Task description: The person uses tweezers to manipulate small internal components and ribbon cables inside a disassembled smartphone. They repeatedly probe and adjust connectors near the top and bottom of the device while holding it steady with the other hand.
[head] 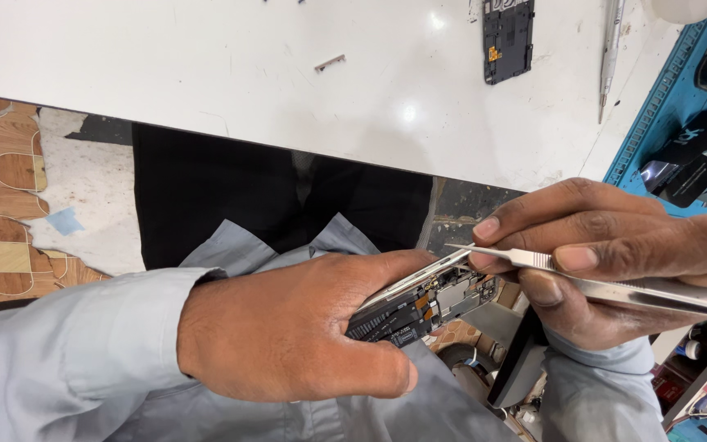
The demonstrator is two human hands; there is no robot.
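Head view: the left hand (288,327) clamps the opened, back-off smartphone with exposed circuit board (427,301) at lap level, below the white table edge (288,139). The right hand (615,254) pinches slim steel tweezers (533,262), tips narrowed at the phone's upper edge. Best kept steady, light, shallow.

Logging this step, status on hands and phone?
Left hand gripping opened phone, boards exposed. Right hand pinching tweezers, tip at phone's top edge. Nothing blocking; back cover on white table.
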